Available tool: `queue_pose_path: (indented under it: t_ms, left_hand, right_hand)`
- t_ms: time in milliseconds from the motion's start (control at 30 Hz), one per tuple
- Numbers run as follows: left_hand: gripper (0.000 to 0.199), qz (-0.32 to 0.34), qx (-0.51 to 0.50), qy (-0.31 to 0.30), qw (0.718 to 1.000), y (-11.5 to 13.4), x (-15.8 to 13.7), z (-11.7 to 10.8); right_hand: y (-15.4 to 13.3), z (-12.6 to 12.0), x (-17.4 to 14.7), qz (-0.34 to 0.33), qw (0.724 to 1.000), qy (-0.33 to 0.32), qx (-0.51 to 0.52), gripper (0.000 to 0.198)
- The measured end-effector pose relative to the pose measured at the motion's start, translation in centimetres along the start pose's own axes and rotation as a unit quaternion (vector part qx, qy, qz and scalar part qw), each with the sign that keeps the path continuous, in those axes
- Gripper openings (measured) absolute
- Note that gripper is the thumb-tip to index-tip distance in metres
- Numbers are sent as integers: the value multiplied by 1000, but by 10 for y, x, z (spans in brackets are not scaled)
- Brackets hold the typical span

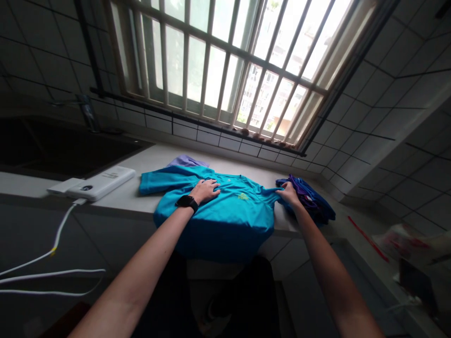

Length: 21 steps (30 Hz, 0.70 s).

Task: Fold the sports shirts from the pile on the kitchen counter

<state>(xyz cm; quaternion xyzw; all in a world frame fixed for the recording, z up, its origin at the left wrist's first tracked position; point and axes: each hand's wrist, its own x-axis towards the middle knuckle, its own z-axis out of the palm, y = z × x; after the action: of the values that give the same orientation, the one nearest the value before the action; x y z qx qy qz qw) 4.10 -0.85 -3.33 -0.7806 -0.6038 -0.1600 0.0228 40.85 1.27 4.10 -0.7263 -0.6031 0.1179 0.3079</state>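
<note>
A turquoise T-shirt [225, 206] with a small yellow-green print lies spread over the counter, its lower part hanging down past the front edge. My left hand [205, 190] rests flat on its chest, fingers stretched out, a black watch on the wrist. With the fingers of my right hand [288, 193] closed, I pinch the shirt's right-side sleeve and pull it outward. Just beyond that hand sits a pile of dark blue and purple clothes [313, 199]. Behind the shirt's left-side sleeve a lilac cloth [188, 161] shows in part.
A white power bank [109, 180] with a white cable [61, 225] lies on the counter [141, 159] at left, near the dark sink [63, 145] and tap [88, 112]. A barred window [225, 61] is behind. At right are a red strip [366, 238] and a plastic bag [405, 241].
</note>
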Motion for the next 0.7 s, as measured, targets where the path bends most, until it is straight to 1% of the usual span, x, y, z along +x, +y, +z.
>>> queue_pose_path:
  t_ms: [67,133,200,267,300,333,367,433,467,500,567,600,667,700]
  left_hand:
    - [47,1,-5,1,1000,0,0,0]
    - [47,1,-13,1,1000,0,1,0]
    - [46,0,-18,0,1000,0,1,0]
    - [47,2,-17,-4,1000,0,1,0]
    - [47,2,-15,-7,1000,1,0,-1]
    - [48,2,-12,-10,1000,1,0,-1]
    - [49,1,-8,-13,1000,1,0,-1]
    - [49,1,-3,-13,1000,1,0,-1]
    - [49,1,-2,-10,1000,1,0,-1]
    - [49,2,-2,-7,1000,0,0,0]
    - [48,1,-5,0,1000,0,0,2]
    - [47,1,-7,2,1000,-1,1,2]
    - [48,0,-11,2,1000,-1,1,3]
    - [48,-1,-13,2,1000,-1,1,3]
  right_hand:
    - [-5,-1,2,34,995,30,87,46]
    - [-11,-3,2,45,985,36,162,55]
    - [-17,-7,-1,22,968,0,250,55]
    - [-20,-12,-6,-36,945,-70,318,46]
    - [-21,-14,-8,-66,937,-101,328,42]
    - [-21,-15,-10,-86,935,-121,321,40]
    - [-21,-15,-12,-91,941,-132,297,38]
    - [-20,-13,-16,-72,961,-155,217,34]
    - [-19,-10,-19,-69,967,-176,174,31]
    - [-18,-6,-21,-80,966,-203,137,29]
    - [-19,6,-28,-140,956,-246,81,27]
    - [-20,13,-33,-178,950,-251,57,29]
    - [-24,30,-44,-236,942,-237,0,38]
    - [-26,39,-49,-250,940,-230,-36,42]
